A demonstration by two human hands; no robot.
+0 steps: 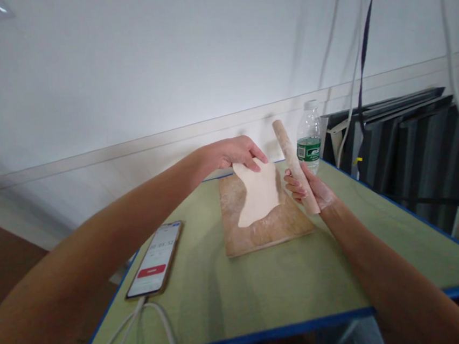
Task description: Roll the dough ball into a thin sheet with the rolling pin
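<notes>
My left hand (244, 153) pinches the far edge of a flat, pale sheet of dough (259, 193). The sheet hangs down from my fingers over a floured wooden board (240, 245), narrow in the middle and wider at its lower end. Whether its lower edge touches the board I cannot tell. To the right of the dough, my right hand (308, 186) is wrapped round a wooden rolling pin (290, 152). The pin is tilted, its upper end leaning left, and it is held off the board near the board's right edge.
A phone (154, 260) with white cables (167, 324) lies at the left of the green table (297, 290), which has a blue edge. A clear bottle with a green label (309, 145) stands at the back. Dark panels (409, 149) lean beyond the right edge; cords hang there.
</notes>
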